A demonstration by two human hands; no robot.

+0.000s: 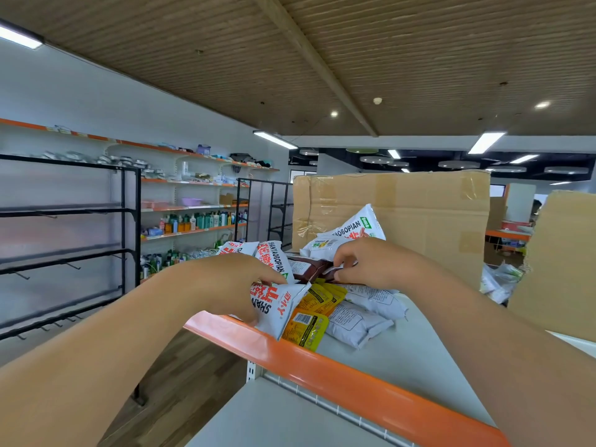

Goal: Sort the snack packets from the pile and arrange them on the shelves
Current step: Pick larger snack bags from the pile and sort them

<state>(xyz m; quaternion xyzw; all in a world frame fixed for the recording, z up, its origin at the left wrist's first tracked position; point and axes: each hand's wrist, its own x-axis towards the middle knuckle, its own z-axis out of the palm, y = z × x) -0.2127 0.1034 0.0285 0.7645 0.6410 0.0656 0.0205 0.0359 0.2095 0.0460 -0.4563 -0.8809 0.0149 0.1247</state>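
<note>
Nearest, at lower centre, the smooth orange rim (322,366) of the grey shelf (403,359) runs diagonally. Just behind it, mid-frame, lies the pile of glossy, puffy film packets. The left hand (225,282) grips a white packet (277,308), fingers curled round its upper edge. The packet's long axis slants down-right onto the rim. Flat yellow packets (306,327) lie beside it to the right. Further back the right hand (367,262), fingers narrow, seems to pinch the end of a brown packet (306,269), which stretches leftward from it. Behind stands a taped cardboard box (419,204).
</note>
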